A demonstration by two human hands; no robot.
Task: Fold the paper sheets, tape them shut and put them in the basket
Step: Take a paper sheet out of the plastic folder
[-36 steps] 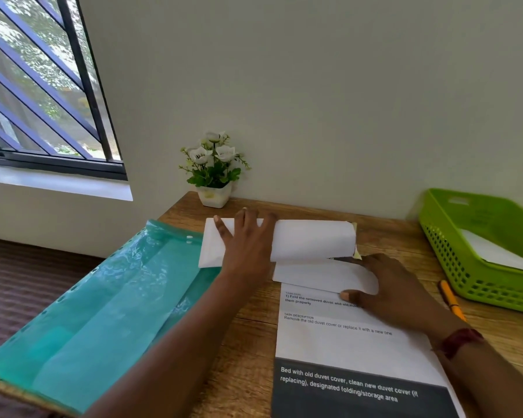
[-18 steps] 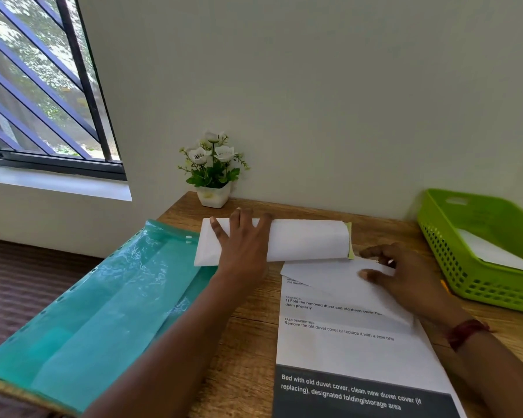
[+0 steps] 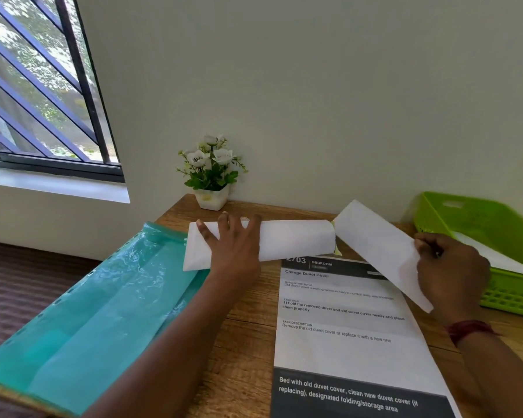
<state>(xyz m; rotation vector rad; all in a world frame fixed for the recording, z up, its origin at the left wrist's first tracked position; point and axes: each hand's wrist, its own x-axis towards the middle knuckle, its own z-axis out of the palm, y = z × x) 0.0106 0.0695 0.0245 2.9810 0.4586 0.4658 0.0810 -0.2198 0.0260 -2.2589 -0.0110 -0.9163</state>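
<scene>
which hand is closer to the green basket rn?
Right. The right hand, gripping a folded sheet, is just left of the green basket; the left hand lies flat on a second folded sheet, farther left.

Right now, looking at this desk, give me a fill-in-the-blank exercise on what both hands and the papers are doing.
1. The left hand rests flat on one folded paper on the table, while the right hand grips a second folded paper near the ____ basket.
2. A red band circles the ____ wrist.
3. The potted plant has ____ flowers.
Answers: green, right, white.
</scene>
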